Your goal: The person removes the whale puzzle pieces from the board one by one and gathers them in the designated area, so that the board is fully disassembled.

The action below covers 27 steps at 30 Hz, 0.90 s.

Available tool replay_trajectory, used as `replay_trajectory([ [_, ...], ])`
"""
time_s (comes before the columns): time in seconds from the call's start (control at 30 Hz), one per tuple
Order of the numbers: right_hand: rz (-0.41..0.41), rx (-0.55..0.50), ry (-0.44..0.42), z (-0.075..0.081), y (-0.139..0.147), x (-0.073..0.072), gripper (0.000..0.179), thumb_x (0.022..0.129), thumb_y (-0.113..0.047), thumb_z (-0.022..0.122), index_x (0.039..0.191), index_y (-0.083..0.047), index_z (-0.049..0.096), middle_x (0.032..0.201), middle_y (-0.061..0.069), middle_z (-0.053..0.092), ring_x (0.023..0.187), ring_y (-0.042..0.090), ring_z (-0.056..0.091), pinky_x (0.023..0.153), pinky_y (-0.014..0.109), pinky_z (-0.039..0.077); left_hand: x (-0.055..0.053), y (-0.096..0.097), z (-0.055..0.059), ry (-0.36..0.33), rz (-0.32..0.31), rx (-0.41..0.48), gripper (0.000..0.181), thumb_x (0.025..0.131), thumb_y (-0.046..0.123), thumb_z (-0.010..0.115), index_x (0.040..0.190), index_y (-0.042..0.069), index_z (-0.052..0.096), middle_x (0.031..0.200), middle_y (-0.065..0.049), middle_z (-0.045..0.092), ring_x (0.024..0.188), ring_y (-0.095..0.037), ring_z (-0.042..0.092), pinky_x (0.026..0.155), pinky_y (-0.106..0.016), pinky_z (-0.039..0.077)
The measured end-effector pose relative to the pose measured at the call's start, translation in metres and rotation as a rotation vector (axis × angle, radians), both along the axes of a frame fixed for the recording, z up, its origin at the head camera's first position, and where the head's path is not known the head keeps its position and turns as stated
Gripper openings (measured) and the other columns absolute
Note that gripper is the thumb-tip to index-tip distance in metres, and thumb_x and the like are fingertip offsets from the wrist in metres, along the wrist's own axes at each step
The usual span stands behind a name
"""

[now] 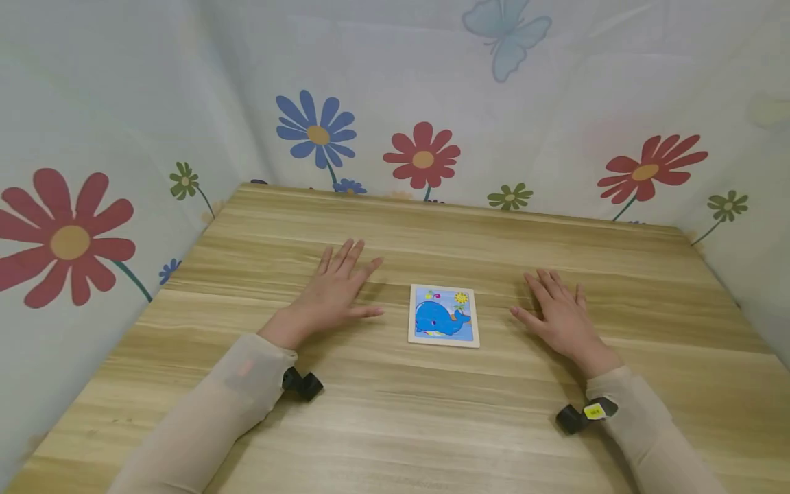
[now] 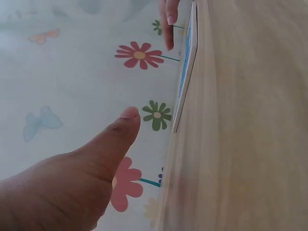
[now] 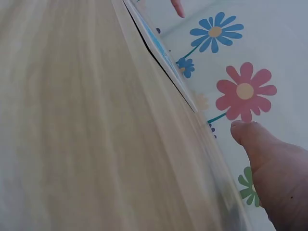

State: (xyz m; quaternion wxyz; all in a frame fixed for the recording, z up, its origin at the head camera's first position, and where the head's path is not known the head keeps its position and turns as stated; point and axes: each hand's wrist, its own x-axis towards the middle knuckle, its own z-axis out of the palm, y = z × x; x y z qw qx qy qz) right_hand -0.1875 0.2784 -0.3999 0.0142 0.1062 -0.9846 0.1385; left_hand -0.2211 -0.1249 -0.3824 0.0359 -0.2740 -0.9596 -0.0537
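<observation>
A small square whale puzzle (image 1: 443, 317) with a pale wooden frame lies flat on the table between the two hands, touched by neither. To its left is my left hand (image 1: 333, 291), palm down with fingers spread and straight, holding nothing. My right hand (image 1: 560, 317) is on the other side, fingers extended and thumb pointing toward the puzzle. The left wrist view shows the left thumb (image 2: 106, 149) apart from the puzzle's edge (image 2: 186, 72). In the right wrist view, the right thumb (image 3: 269, 163) appears, with the puzzle (image 3: 159, 50) seen nearly edge-on.
The wood-grain table (image 1: 395, 425) reaches back to a white curtain (image 1: 395, 62) printed with flowers and butterflies, which also hangs along both sides. A black wrist camera (image 1: 302, 384) sits on the left sleeve, another black camera (image 1: 574, 417) on the right.
</observation>
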Motion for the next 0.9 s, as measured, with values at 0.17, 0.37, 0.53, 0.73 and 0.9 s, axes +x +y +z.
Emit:
replay_trajectory([
  [0.17, 0.006, 0.001, -0.009, 0.005, -0.003, 0.002, 0.083, 0.093, -0.060, 0.047, 0.152, -0.006, 0.025, 0.158, 0.025, 0.018, 0.147, 0.045, 0.010, 0.109, 0.073, -0.001, 0.003, 0.004, 0.006, 0.012, -0.011, 0.000, 0.089, 0.085, 0.067, 0.055, 0.154, 0.023, 0.023, 0.161, -0.020, 0.010, 0.150, -0.037, 0.003, 0.119, -0.057, -0.002],
  [0.37, 0.012, -0.001, -0.011, 0.011, -0.007, 0.004, 0.082, 0.093, -0.059, 0.048, 0.151, -0.006, 0.027, 0.158, 0.025, 0.018, 0.146, 0.046, 0.010, 0.109, 0.073, -0.002, 0.009, 0.010, 0.013, 0.039, -0.043, 0.007, 0.088, 0.085, 0.065, 0.057, 0.154, 0.022, 0.024, 0.161, -0.019, 0.012, 0.150, -0.036, 0.006, 0.120, -0.056, -0.001],
  [0.53, 0.018, 0.024, 0.017, 0.015, -0.011, 0.004, 0.080, 0.093, -0.056, 0.051, 0.151, -0.006, 0.028, 0.157, 0.024, 0.021, 0.146, 0.046, 0.013, 0.109, 0.073, 0.002, 0.016, 0.017, 0.020, 0.049, -0.075, 0.028, 0.087, 0.085, 0.062, 0.060, 0.153, 0.022, 0.025, 0.161, -0.017, 0.014, 0.150, -0.035, 0.007, 0.121, -0.054, 0.001],
  [0.73, 0.045, 0.040, 0.064, 0.021, -0.017, 0.004, 0.073, 0.093, -0.044, 0.058, 0.148, -0.004, 0.033, 0.154, 0.025, 0.028, 0.143, 0.048, 0.020, 0.109, 0.072, 0.010, 0.023, 0.028, 0.024, 0.076, -0.141, 0.026, 0.084, 0.085, 0.059, 0.061, 0.153, 0.021, 0.027, 0.161, -0.016, 0.018, 0.150, -0.035, 0.012, 0.121, -0.052, 0.006],
  [0.9, 0.081, 0.027, 0.103, 0.023, -0.024, 0.003, 0.066, 0.093, -0.033, 0.061, 0.145, 0.000, 0.036, 0.149, 0.027, 0.034, 0.138, 0.048, 0.028, 0.111, 0.066, 0.018, 0.025, 0.036, 0.021, 0.114, -0.179, 0.001, 0.081, 0.087, 0.059, 0.059, 0.152, 0.020, 0.031, 0.160, -0.017, 0.021, 0.149, -0.036, 0.017, 0.120, -0.053, 0.012],
])
